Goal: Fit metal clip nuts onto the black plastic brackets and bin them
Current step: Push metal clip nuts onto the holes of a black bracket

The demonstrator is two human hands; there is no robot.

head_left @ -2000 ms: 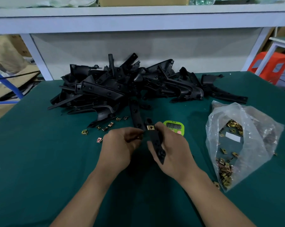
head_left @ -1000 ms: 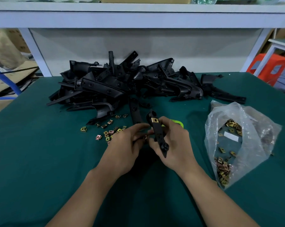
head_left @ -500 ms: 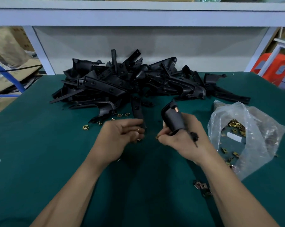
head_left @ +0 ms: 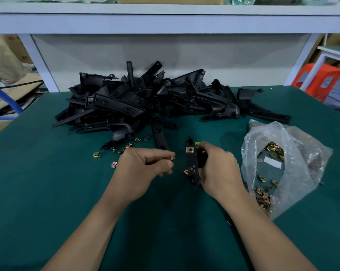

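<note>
The near half and left side of the table [head_left: 38,173] show plain green cover, which leaves free room around both forearms. The far edge is taken up by the pile of black brackets [head_left: 145,100] against the back panel. The right side is taken up by the clear plastic bag [head_left: 294,153] of clip nuts [head_left: 273,149], just beside the right wrist. The right hand [head_left: 218,169] grips the black plastic bracket [head_left: 191,163] near the table centre, fingers curled round its right edge and flat face toward the camera. A fitted clip nut [head_left: 190,149] sits near its upper end. A second brass piece [head_left: 186,171] shows at the lower left edge of the bracket; whether it is seated there or lies on the table cannot be told. The left hand [head_left: 143,169], apart from the bracket, pinches a single clip nut [head_left: 171,158] between thumb and fingertips. Scattered clip nuts [head_left: 124,148] lie just beyond the left hand. A green timer [head_left: 197,143] is almost fully hidden behind the bracket and right hand. Both forearms are cut off at the lower frame edge. Half a second earlier the bracket showed its curved back; it is now turned face-on.
</note>
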